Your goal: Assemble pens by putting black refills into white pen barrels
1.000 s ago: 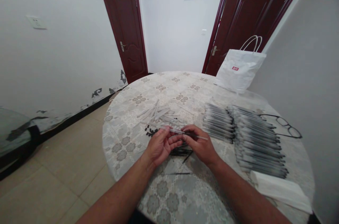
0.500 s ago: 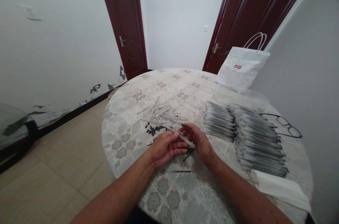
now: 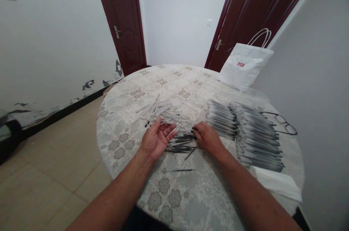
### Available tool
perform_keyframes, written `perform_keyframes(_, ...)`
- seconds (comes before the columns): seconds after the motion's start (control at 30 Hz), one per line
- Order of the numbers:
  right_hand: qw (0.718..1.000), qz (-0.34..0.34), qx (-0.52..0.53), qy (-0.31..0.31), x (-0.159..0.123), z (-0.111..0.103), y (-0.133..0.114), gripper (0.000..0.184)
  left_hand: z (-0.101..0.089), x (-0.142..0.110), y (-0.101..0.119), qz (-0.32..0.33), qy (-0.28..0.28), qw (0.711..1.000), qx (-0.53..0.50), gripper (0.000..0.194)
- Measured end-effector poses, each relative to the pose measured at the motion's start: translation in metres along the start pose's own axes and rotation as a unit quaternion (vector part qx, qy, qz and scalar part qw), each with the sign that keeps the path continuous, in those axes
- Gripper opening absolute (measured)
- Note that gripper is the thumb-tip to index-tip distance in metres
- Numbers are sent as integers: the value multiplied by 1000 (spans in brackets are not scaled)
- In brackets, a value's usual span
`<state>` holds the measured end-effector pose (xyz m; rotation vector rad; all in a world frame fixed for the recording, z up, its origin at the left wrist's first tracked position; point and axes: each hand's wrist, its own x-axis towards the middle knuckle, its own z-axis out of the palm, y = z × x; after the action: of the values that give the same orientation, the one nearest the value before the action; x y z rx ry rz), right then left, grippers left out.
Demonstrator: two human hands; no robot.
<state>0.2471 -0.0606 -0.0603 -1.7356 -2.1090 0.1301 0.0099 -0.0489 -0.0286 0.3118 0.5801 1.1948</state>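
My left hand is palm up beside the loose parts, fingers apart and slightly curled, with no held thing clearly showing. Past its fingertips lies a heap of whitish translucent pen barrels. My right hand reaches down at the right end of a pile of thin black-tipped pen refills. Its thumb and forefinger are pinched together, and a small dark bit shows at their tips, too small to name. A few small black caps peek out behind my left hand, which hides the others.
Two stacks of pens, a smaller one and a larger one, lie right of my hand. Eyeglasses, a folded white cloth or paper and a white bag are also on the round table. One refill lies apart.
My hands have separated. The barrel seen in my left hand half a second ago no longer shows clearly; my right hand has moved to the refill pile. The view has tilted down.
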Motion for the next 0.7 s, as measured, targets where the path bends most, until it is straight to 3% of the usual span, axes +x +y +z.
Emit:
perform_keyframes(0.23, 999, 15, -26, -37, 2, 0, -6, 17, 4, -4, -2, 19, -16, 999, 27, 15)
perform_keyframes(0.43, 992, 29, 101, 66, 1, -8, -11, 11, 0, -3, -6, 34, -41, 996, 65, 28)
perform_keyframes(0.53, 965, 46, 241, 86, -2, -14, -20, 14, -2, -2, -8, 33, -36, 995, 81, 32)
perform_keyframes(0.7, 889, 69, 446, 80, -8, -13, -40, 27, 2, -5, -9, 22, -46, 993, 102, 32)
